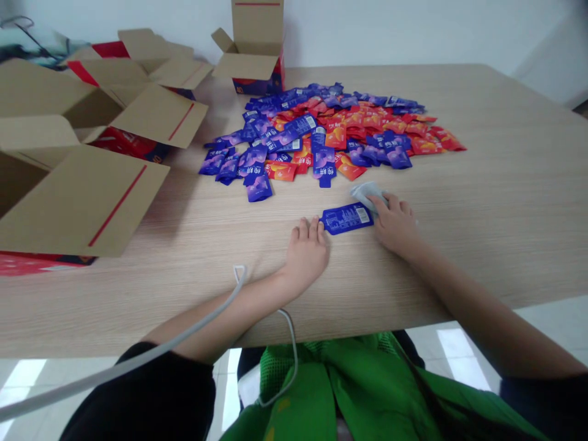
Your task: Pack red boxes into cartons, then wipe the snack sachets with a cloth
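Observation:
A single blue sachet (348,219) lies flat on the table, its printed side with a white barcode label facing up. My left hand (309,250) rests on the table at the sachet's narrow left end, with the fingertips closed on that tip. At the other end, my right hand (395,223) is closed round a crumpled pale grey-white cloth (369,193). The cloth touches the sachet's upper right corner. My right thumb is partly hidden beside the sachet's right edge.
Behind the hands spreads a pile of blue sachets (252,160) and orange-red sachets (361,119). Several open cardboard boxes (151,116) crowd the left side, with another open box (257,64) at the back. A white cable (184,334) crosses above my left forearm. The table's near edge (321,335) runs below.

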Action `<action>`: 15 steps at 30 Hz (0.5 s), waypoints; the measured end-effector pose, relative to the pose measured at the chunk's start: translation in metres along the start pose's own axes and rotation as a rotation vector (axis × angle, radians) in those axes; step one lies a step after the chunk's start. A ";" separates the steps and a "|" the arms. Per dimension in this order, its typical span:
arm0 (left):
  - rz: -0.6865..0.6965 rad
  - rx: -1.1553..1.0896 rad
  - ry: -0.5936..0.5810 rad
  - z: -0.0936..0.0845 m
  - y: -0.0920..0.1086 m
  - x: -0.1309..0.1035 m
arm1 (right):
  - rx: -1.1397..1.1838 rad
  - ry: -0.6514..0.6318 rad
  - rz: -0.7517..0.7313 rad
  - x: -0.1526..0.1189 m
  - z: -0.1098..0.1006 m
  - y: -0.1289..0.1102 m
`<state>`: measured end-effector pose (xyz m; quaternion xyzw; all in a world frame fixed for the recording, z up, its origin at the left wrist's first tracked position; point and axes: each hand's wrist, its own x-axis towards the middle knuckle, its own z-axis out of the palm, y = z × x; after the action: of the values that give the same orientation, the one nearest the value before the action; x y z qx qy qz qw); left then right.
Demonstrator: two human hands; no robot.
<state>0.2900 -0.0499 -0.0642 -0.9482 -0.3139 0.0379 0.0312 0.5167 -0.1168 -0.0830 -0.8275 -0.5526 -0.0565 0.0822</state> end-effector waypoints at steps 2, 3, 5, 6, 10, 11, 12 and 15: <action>-0.003 0.001 0.005 0.001 0.000 0.000 | 0.078 0.013 0.011 0.004 -0.006 -0.005; -0.002 0.001 0.009 0.002 0.000 0.000 | 0.120 0.030 0.005 0.006 -0.009 -0.010; 0.000 -0.001 0.019 0.002 0.000 0.000 | 0.186 0.072 -0.041 0.006 -0.017 -0.028; 0.003 0.001 0.023 0.002 0.000 0.000 | 0.205 0.086 -0.080 0.005 -0.020 -0.038; 0.009 0.001 0.035 0.000 -0.001 0.000 | 0.217 0.072 -0.275 0.000 -0.020 -0.079; 0.012 -0.003 0.034 0.000 -0.001 0.000 | 0.203 0.058 -0.317 -0.002 -0.018 -0.085; 0.016 -0.008 0.030 -0.001 -0.001 0.001 | 0.181 0.042 -0.353 -0.003 -0.014 -0.089; 0.021 -0.020 0.021 -0.002 -0.001 0.001 | 0.092 0.001 -0.393 -0.007 -0.005 -0.090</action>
<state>0.2908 -0.0484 -0.0623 -0.9520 -0.3040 0.0249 0.0245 0.4307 -0.0899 -0.0723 -0.6991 -0.7054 -0.0465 0.1074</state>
